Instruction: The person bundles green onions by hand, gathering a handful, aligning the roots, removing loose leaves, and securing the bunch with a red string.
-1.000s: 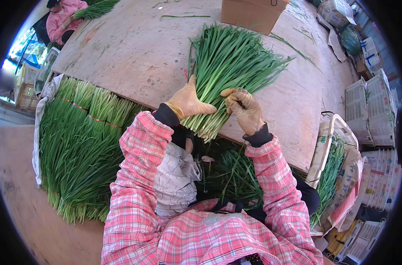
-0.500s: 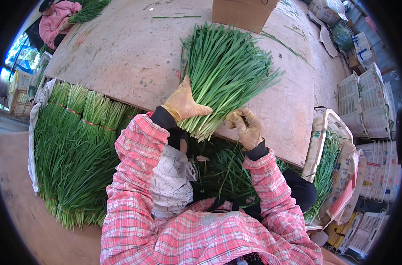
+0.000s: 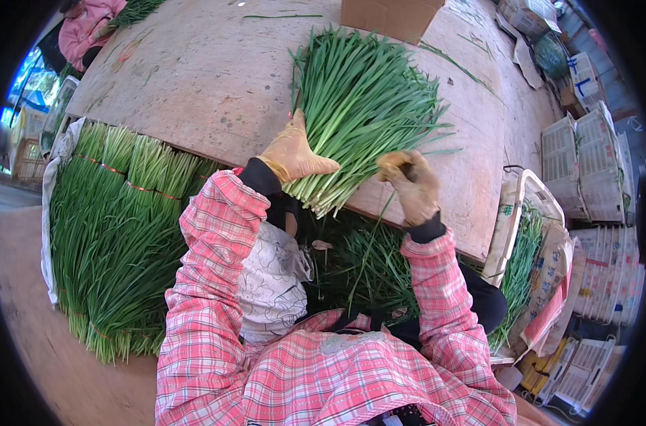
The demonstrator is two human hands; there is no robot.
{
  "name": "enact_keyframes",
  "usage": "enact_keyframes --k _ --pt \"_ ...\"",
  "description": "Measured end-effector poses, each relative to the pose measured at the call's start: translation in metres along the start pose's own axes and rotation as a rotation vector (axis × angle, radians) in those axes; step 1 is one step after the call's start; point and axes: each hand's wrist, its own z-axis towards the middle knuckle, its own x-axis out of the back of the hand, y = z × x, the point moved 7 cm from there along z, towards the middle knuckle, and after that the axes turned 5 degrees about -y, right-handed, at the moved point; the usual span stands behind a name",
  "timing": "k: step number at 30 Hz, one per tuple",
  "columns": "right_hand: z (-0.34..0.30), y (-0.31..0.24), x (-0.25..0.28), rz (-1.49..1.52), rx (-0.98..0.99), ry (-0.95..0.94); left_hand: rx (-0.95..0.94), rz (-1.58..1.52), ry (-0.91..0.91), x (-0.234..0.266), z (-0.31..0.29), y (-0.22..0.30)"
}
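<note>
A thick bunch of garlic chives (image 3: 372, 99) lies on the wooden table, its green leaves fanned toward the far side and its pale cut ends reaching over the near edge. My left hand (image 3: 294, 153), in a yellowish glove, grips it near the stems, thumb laid across the top. Just right of the stem ends, my right hand (image 3: 414, 186), gloved alike, is closed in a pinch. One long thin chive blade (image 3: 369, 248) trails down below those fingers. What lies inside the pinch is hard to see.
Tied chive bundles (image 3: 117, 234) stack at the left. Loose chives (image 3: 372, 270) lie below the table edge. A cardboard box (image 3: 390, 18) sits at the far side. Crates (image 3: 585, 167) and a chive-filled basket (image 3: 511, 227) stand right. Another person (image 3: 81, 32) handles chives far left.
My right hand has moved slightly right and up, away from the stem ends. My left hand keeps its grip on the bunch. The whole view has shifted a little.
</note>
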Motion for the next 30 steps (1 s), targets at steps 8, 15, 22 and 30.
enact_keyframes --k 8,15,22,30 --pt "0.051 0.021 -0.056 -0.248 -0.104 -0.273 -0.025 -0.162 0.019 -0.006 0.002 -0.003" --pt "0.045 0.026 -0.049 -0.199 -0.196 -0.238 -0.03 -0.499 0.064 0.02 0.019 -0.043" --pt "0.047 0.025 -0.052 -0.191 -0.201 -0.261 0.273 -0.706 0.514 -0.003 0.055 -0.128" --pt "0.045 0.022 -0.054 -0.178 -0.231 -0.244 0.1 -0.85 0.215 -0.006 0.067 -0.112"
